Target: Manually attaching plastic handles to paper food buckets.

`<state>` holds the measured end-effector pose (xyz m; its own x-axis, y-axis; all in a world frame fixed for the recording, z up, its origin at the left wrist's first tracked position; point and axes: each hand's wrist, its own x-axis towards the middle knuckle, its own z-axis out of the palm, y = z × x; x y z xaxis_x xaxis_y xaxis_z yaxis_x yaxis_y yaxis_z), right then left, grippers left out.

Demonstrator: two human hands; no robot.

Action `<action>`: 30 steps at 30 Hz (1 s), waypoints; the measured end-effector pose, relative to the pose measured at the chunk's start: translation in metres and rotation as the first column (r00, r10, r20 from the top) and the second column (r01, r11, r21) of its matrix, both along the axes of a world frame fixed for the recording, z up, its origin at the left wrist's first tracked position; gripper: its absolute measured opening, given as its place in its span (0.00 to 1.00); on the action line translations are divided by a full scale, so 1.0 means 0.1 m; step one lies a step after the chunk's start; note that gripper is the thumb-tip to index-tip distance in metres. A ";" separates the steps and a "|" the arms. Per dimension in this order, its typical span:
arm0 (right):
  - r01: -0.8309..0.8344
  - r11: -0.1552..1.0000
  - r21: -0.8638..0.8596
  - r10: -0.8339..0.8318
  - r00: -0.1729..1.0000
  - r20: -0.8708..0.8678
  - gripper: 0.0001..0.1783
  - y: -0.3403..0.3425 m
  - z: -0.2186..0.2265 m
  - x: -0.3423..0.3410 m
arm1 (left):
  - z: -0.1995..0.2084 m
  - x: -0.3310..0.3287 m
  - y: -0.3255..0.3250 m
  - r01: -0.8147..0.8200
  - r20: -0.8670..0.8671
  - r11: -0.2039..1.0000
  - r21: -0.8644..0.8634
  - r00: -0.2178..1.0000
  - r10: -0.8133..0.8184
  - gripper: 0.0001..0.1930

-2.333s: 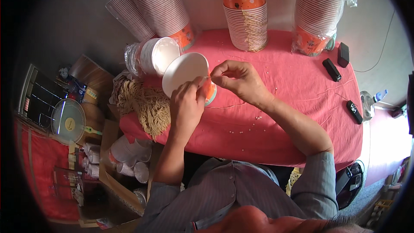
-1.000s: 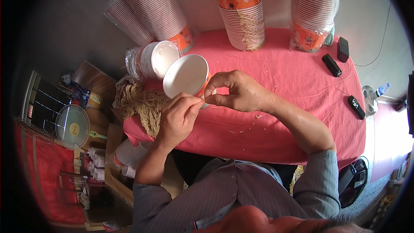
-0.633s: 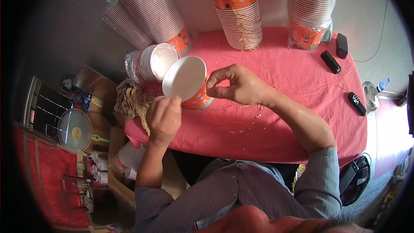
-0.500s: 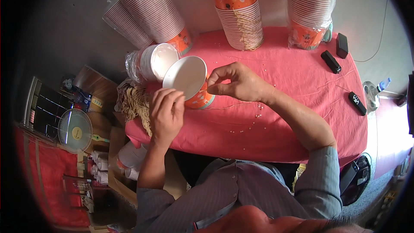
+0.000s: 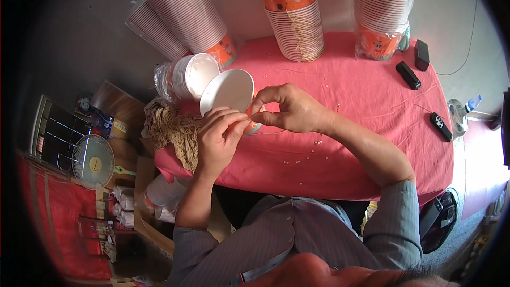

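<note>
Cup: a single paper cup (image 5: 229, 91) is lying tilted on the red counter (image 5: 366, 127), its white mouth facing toward 10 o'clock and its orange base pointing toward 4 o'clock, under both hands.
Long axis: it is running from 10 o'clock to 4 o'clock, rim up and away, base down by the fingers.
Left hand (image 5: 217, 139): it is sitting at 7 o'clock of the cup, its grip narrowing to a pinch, fingertips pressing at the base end.
Right hand (image 5: 289, 109): it is sitting at 3 o'clock of the cup, thumb and forefinger curling into a closed ring against the base; what tiny thing it may be pinching, I cannot tell.
Nearer hand: both are touching; the left is lying closer to the rim.
Surroundings: a sleeve of white cups (image 5: 187, 76) is lying at 10 o'clock, straw-coloured cord (image 5: 178, 130) at 8 o'clock.
</note>
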<state>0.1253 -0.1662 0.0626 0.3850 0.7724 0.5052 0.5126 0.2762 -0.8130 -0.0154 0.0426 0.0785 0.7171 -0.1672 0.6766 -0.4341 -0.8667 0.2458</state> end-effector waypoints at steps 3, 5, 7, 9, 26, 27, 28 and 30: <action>-0.003 0.998 0.058 0.001 1.000 0.023 0.05 0.03 0.00 -0.02 | -0.01 -0.02 -0.02 0.054 -0.055 0.992 -0.115 0.997 -0.061 0.10; -0.003 0.998 0.070 0.001 1.000 0.026 0.05 0.04 -0.03 -0.03 | 0.01 -0.04 -0.11 0.043 -0.124 0.975 -0.216 0.990 -0.071 0.04; -0.004 0.997 0.082 0.001 1.000 0.032 0.05 0.04 -0.03 -0.05 | 0.01 -0.04 -0.15 0.049 -0.122 0.976 -0.212 0.990 -0.076 0.04; -0.008 0.997 0.082 0.006 1.000 0.015 0.06 0.04 -0.01 -0.09 | -0.04 -0.05 -0.16 0.066 -0.108 0.975 -0.213 0.990 -0.091 0.07; -0.017 1.000 -0.015 0.017 1.000 0.013 0.07 0.05 0.00 -0.16 | -0.16 -0.18 0.00 -0.060 -0.214 0.715 -0.697 0.968 -0.128 0.18; -0.004 1.000 -0.004 0.004 1.000 0.005 0.05 0.05 0.00 -0.16 | -0.16 -0.17 0.02 -0.034 -0.170 0.761 -0.647 0.980 -0.101 0.18; -0.003 1.000 -0.004 0.003 1.000 0.005 0.05 0.05 0.00 -0.16 | -0.20 -0.14 0.03 0.085 -0.054 0.775 -0.626 0.987 -0.152 0.15; -0.008 0.999 0.042 0.009 1.000 -0.016 0.05 0.06 -0.02 -0.16 | -0.24 -0.09 -0.08 0.114 0.045 0.867 -0.485 0.993 -0.106 0.17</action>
<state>0.1090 -0.1605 0.0607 0.3868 0.7539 0.5311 0.4971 0.3146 -0.8086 -0.0248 0.0349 0.0540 0.7018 0.1085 0.7040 -0.5269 -0.5860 0.6156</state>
